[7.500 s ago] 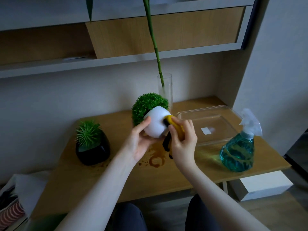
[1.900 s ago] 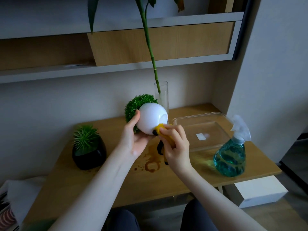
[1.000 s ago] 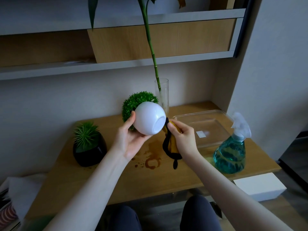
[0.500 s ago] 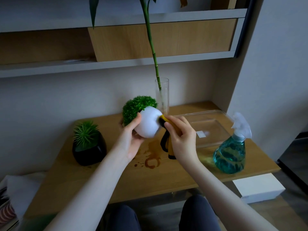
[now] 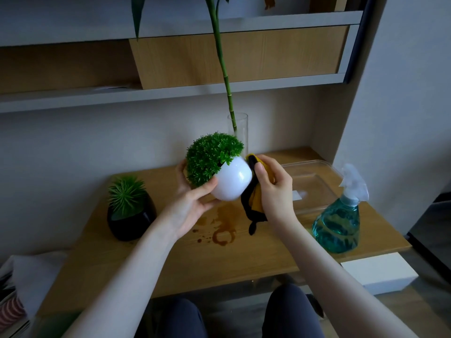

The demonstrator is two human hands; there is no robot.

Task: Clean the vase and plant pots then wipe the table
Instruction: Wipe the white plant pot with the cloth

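While the left hand cups the white pot tilted above the table, the right hand pinches a yellow cloth against its side. Looks glossy, slippery, probably breakable, so I'd cradle underneath, not the leaves.

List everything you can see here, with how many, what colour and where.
white pot: one, white with a round green plant, held tilted above the table
cloth: one, yellow and black, against the white pot's right side
black pot: one, black with a spiky green plant, table left
glass vase: one, clear, green stalk inside, table back
clear tray: one, transparent, table right
spray bottle: one, teal liquid, pale trigger, table's right edge
stain: brown rings and drops, table centre
table: one, light wood
white box: one, below the table's right end
left hand: grip around the white pot
right hand: grip on the cloth
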